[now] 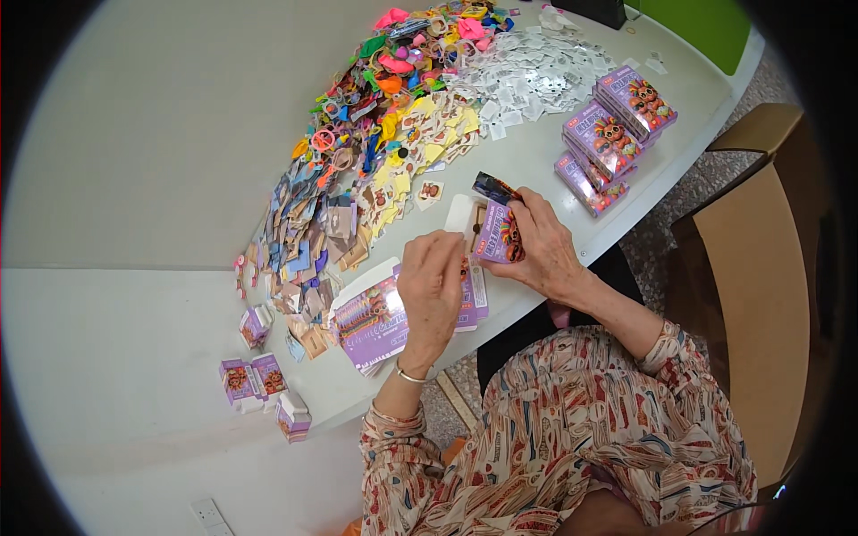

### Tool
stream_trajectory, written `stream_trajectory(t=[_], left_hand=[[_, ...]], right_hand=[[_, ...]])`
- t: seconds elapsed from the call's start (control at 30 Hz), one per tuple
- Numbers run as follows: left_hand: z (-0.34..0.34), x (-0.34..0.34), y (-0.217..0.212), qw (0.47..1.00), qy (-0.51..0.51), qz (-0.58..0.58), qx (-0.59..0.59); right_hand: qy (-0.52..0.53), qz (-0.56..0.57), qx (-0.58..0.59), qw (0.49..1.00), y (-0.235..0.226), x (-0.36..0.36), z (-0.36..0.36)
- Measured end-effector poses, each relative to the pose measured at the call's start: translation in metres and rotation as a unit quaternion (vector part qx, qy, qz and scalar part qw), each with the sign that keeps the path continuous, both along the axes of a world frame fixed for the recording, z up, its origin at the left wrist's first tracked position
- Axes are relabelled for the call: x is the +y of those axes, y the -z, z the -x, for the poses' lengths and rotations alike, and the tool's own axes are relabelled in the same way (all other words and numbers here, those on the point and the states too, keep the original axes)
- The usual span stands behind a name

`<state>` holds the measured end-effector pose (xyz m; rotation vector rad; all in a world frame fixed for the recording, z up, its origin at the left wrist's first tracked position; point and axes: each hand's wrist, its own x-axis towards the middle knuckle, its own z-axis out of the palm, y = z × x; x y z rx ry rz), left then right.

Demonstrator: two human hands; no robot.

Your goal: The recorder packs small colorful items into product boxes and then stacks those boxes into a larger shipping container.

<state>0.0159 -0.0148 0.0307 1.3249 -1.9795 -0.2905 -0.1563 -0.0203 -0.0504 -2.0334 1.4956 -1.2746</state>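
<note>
My right hand [547, 248] grips a small purple printed box [500, 237] above the near edge of the table. The box's white end flap [459, 214] stands open toward the left, and brown cardboard shows inside. A dark, shiny piece [494, 188] sticks up beside the box, by my right fingers; its kind is unclear. My left hand [431, 284] is close to the open end, its fingers bent and pressed together. Whatever they may pinch is hidden. Under my left hand lies a fanned stack of flat purple cartons [371, 317].
Small colourful plastic toys [393, 67] are heaped along the far side. Around them lie white packets [536, 67], yellow picture cards [393, 183] and brown-blue pieces [304, 232]. Stacked purple boxes [612, 138] stand at right; several small ones [253, 380] sit at left. A chair [755, 295] is at right.
</note>
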Motion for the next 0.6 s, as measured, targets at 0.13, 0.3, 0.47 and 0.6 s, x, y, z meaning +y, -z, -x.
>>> stream_trajectory(t=[0.13,0.3,0.47,0.6], left_hand=[[-0.001,-0.004,-0.009,0.997,0.054,-0.04,0.026],[-0.01,-0.049,-0.016,0.979,0.035,-0.142,0.143],[-0.011,-0.071,-0.005,0.916,0.142,-0.346,0.147],[-0.011,-0.069,-0.003,0.906,0.164,-0.372,0.116]], right_hand=[[-0.002,0.004,-0.008,1.0,0.003,0.0,0.003],[-0.073,0.05,0.001,0.996,-0.002,0.003,0.009],[-0.142,0.039,0.007,0.989,-0.004,0.008,0.016],[-0.168,0.067,0.015,0.983,-0.004,0.007,0.02]])
